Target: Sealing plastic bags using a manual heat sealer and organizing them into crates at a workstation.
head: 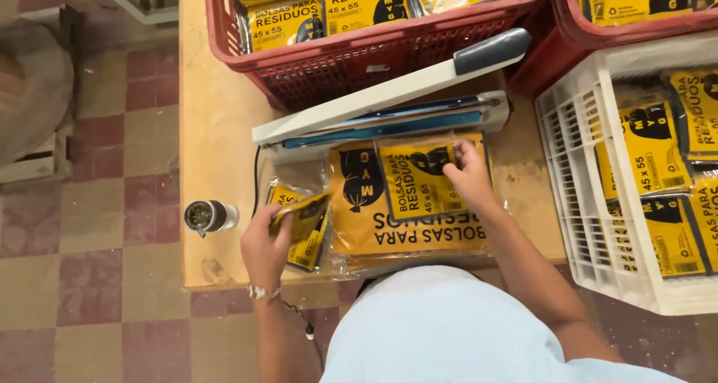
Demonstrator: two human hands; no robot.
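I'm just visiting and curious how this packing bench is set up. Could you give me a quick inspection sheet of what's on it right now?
Surface: wooden table, worn and scuffed, over a checkered tile floor.
Job's things: heat sealer with its arm raised; small yellow packet lying on a large yellow pack; folded packet.
Clutter: small jar on its side near the table's left edge.
Hands: left hand grips the folded packet; right hand presses the small yellow packet.
Cables: black cord running from the sealer.
Surroundings: red crate and white crate, both holding yellow packets.
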